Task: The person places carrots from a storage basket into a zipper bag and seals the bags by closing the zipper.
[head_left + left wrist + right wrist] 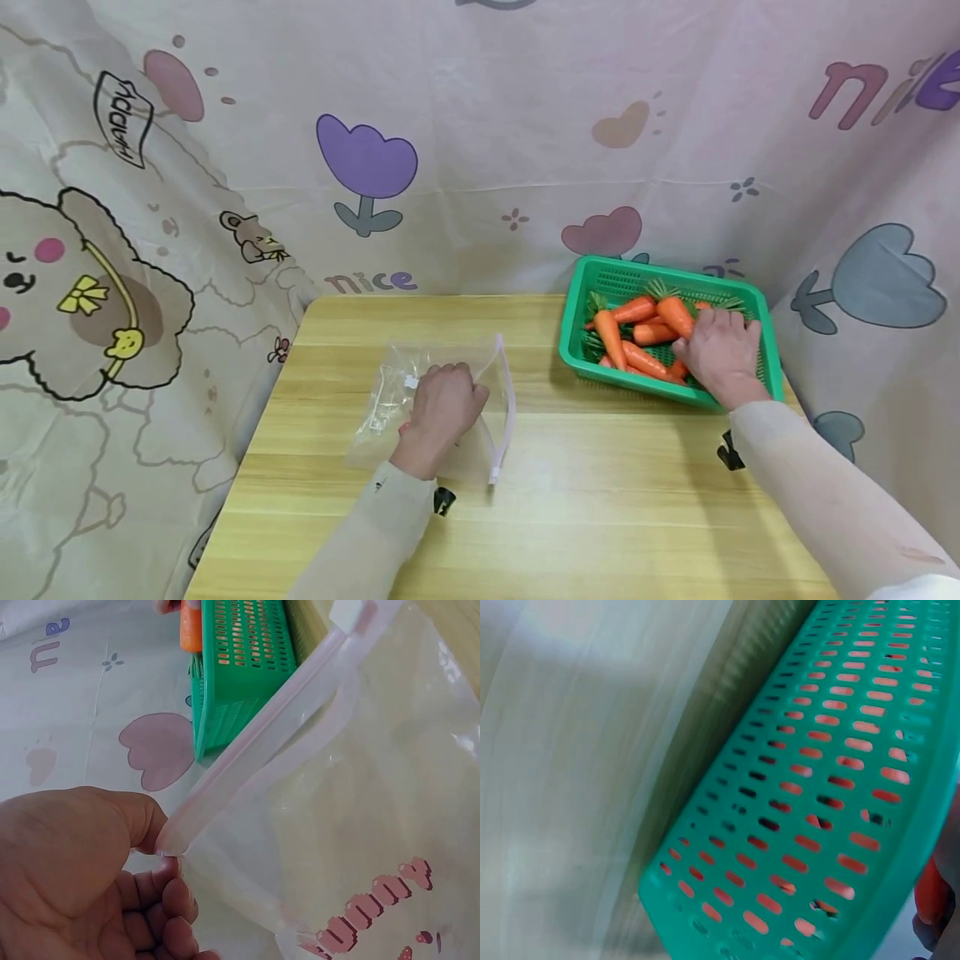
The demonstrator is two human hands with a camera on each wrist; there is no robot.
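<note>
Evidently pinching, with the left hand (444, 408), a clear zip bag (384, 417) at its mouth, the edge caught between thumb and bent forefinger in the left wrist view, well apart from the slider (493, 476). Lying on the pale wooden tabletop (600, 500), left of the middle, with its pink strip (512, 408) turned toward the basket side and parted a little into two edges. Printed low on the plastic with pink lettering (379, 900), readable as "UNNY" after a partly hidden first letter.

Reaching with the right hand (723, 354) over the near right part of a green basket (572, 312), down onto the carrots (611, 337) inside. Impossible to tell whether clasping one or merely touching: fingers mostly hidden from the head camera, and only a dark sliver of them beside a carrot at the edge of the right wrist view. Heaped in the basket at various angles, orange with leafy green tops. Set at the far right of the tabletop, just beside the cloth backdrop (480, 125), with slotted walls showing orange through the holes. Covered, both arms, by pale sleeves (390, 521). Patterned behind with hearts, flowers and a purple tulip (367, 162).
</note>
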